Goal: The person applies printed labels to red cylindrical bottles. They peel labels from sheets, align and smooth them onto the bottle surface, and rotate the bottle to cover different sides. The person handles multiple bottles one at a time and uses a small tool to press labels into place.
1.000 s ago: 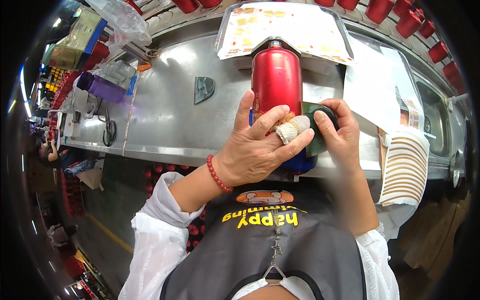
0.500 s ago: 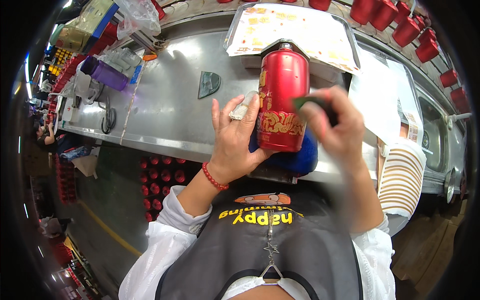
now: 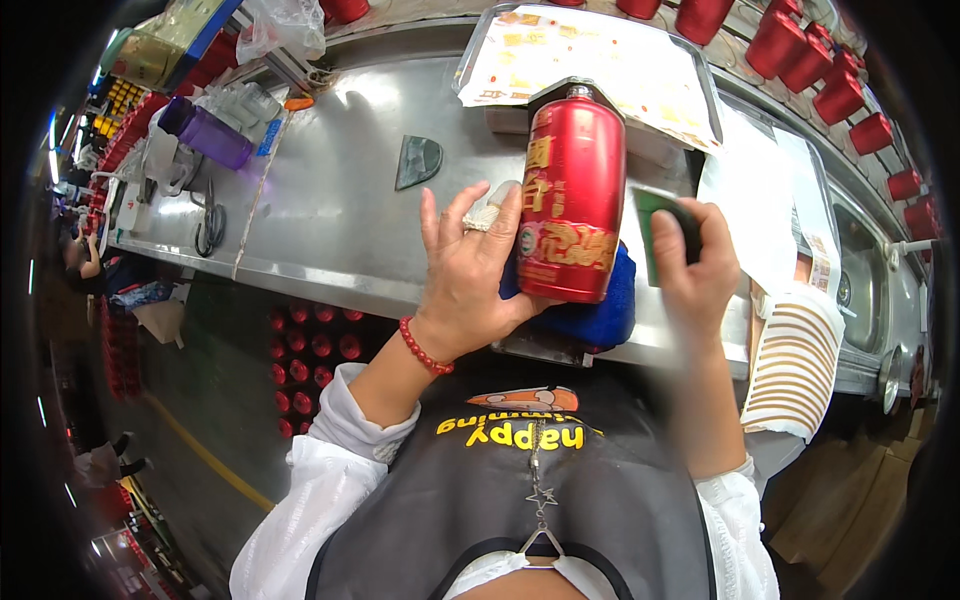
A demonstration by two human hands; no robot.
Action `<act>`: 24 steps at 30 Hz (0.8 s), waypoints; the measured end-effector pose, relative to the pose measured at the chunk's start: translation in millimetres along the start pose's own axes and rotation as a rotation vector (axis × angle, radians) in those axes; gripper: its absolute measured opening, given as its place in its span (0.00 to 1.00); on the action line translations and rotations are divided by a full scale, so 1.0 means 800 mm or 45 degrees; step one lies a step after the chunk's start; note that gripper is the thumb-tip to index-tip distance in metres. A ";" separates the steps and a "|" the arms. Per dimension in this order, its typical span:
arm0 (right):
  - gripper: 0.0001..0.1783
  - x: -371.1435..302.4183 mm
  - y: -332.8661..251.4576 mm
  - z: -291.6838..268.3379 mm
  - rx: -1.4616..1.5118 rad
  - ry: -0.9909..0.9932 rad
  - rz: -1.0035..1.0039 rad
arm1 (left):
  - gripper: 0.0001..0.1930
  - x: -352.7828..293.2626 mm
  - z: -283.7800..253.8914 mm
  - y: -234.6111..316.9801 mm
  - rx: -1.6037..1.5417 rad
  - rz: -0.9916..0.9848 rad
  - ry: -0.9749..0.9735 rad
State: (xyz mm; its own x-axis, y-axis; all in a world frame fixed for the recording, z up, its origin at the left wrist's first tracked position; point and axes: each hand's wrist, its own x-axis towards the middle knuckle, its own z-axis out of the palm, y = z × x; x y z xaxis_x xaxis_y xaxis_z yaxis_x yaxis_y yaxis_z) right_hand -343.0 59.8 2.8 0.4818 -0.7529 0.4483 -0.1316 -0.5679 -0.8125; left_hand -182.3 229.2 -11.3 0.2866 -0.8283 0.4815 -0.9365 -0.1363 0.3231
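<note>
A red bottle (image 3: pixel 575 200) with gold lettering and a gold pattern lies tilted on a blue cloth-covered support (image 3: pixel 600 325), its neck pointing away from me. My left hand (image 3: pixel 465 255) holds it, thumb under the base and index finger along its left side, other fingers spread. White covers wrap one or two of those fingertips. To the right of the bottle, apart from it, my right hand (image 3: pixel 700 265) pinches a flat green scraper (image 3: pixel 648 225). Another dark green scraper-like piece (image 3: pixel 418 162) lies on the metal bench, left of the bottle.
Behind the bottle is a tray (image 3: pixel 718 125) with sheets of gold-printed labels (image 3: pixel 590 60). White sheets (image 3: pixel 755 190) and a stack of curved label strips (image 3: pixel 797 365) lie at right, near a sink (image 3: pixel 865 265). A purple bottle (image 3: pixel 210 135) and scissors (image 3: pixel 208 225) are at left.
My right hand with the scraper has moved right, off the bottle's face. The bottle has turned a little, bringing the large gold lettering from its left edge toward the front.
</note>
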 end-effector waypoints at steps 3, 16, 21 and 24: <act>0.15 -0.013 -0.021 0.013 -0.301 0.011 -0.628 | 0.56 0.007 -0.007 0.010 0.131 0.119 0.070; 0.23 -0.017 -0.014 0.006 -0.012 -0.226 -0.556 | 0.59 -0.004 0.014 -0.006 -0.084 -0.044 0.014; 0.18 -0.016 -0.045 -0.001 0.229 -0.622 -0.745 | 0.58 -0.011 0.030 -0.017 -0.141 -0.113 -0.015; 0.10 -0.020 -0.021 -0.001 0.534 -0.186 0.287 | 0.59 -0.003 0.008 -0.005 0.010 -0.044 -0.019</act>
State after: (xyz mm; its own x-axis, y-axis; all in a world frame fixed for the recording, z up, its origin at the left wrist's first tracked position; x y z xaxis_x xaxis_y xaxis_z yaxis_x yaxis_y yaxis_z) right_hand -349.2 80.7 9.6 0.6017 -0.7702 0.2113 0.0985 -0.1909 -0.9766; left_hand -180.5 228.0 -18.6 0.3160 -0.8310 0.4579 -0.9277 -0.1694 0.3328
